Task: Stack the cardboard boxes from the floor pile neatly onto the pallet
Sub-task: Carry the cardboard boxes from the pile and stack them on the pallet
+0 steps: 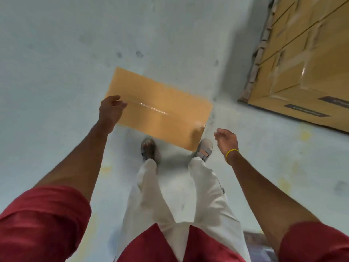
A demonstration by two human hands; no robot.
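A single brown cardboard box (160,108), taped along its top, lies on the pale floor just ahead of my feet. My left hand (110,110) is at the box's left end with loosely curled fingers over the corner; no grip shows. My right hand (225,140), with a yellow band on the wrist, hovers a little to the right of the box's near right corner, fingers relaxed and empty. The pallet (253,76) sits at the upper right, loaded with a tight block of stacked cardboard boxes (306,59).
My two sandalled feet (148,149) stand right behind the box. Bare grey-white floor (56,63) stretches to the left and ahead. A dark patch of something (255,241) lies on the floor at the lower right.
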